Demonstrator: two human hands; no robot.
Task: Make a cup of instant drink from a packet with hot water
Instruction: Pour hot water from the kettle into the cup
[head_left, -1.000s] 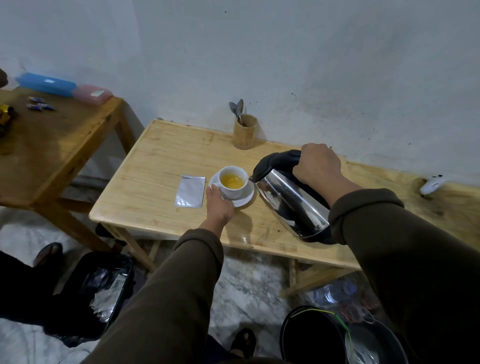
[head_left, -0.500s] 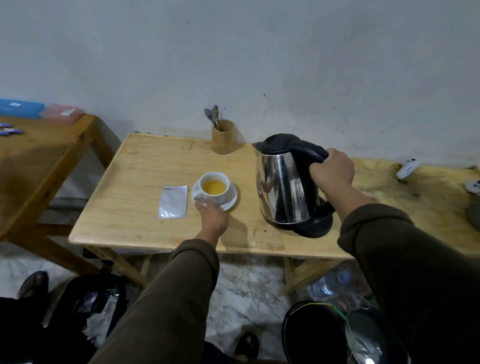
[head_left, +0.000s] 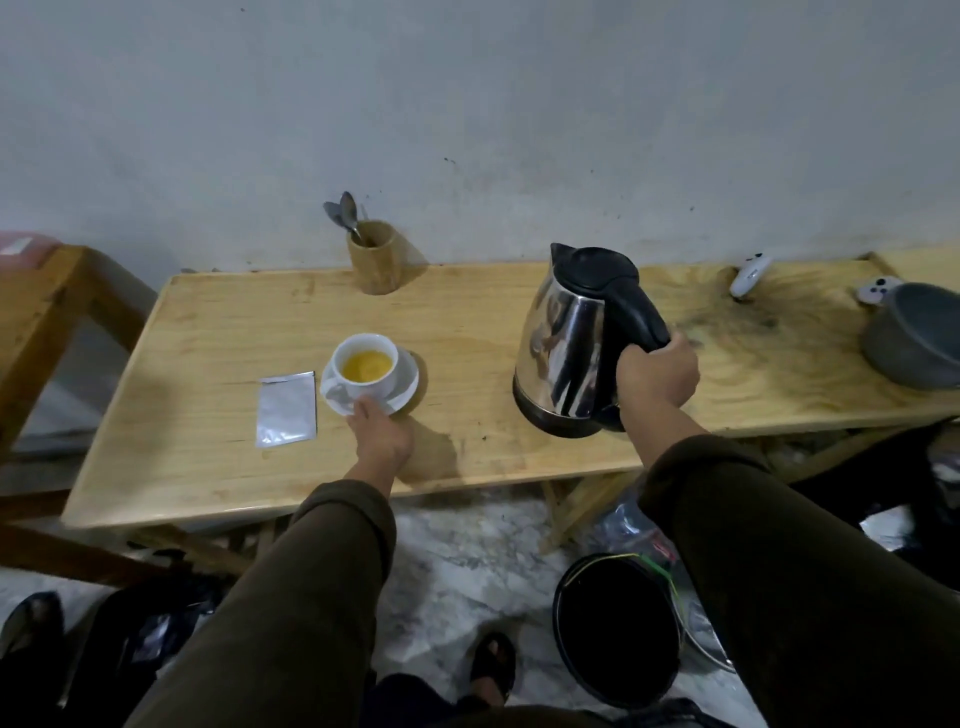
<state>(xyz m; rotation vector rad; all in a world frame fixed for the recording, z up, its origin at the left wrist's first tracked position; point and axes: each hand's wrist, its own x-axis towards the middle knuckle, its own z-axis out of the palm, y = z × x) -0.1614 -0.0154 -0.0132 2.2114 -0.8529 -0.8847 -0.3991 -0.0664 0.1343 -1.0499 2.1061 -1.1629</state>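
A white cup (head_left: 390, 368) holding yellow liquid stands on a white saucer (head_left: 408, 387) on the wooden table (head_left: 467, 317). My left hand (head_left: 382, 434) touches the saucer's near rim. A silver packet (head_left: 287, 409) lies flat just left of the saucer. To the right, a steel kettle (head_left: 563, 348) with a black lid and handle stands upright on the table. My right hand (head_left: 657, 376) is closed around the kettle's handle.
A wooden holder (head_left: 375, 257) with spoons (head_left: 343, 213) stands at the table's back edge by the wall. A grey pot (head_left: 914, 340) and white gadgets (head_left: 748, 274) sit at the far right. Another wooden table (head_left: 36, 306) stands on the left. A black bucket (head_left: 615, 626) and bags are on the floor.
The kettle went from tilted over the cup to upright, then moved right, away from the cup, and now rests on the table. My left hand stayed at the saucer.
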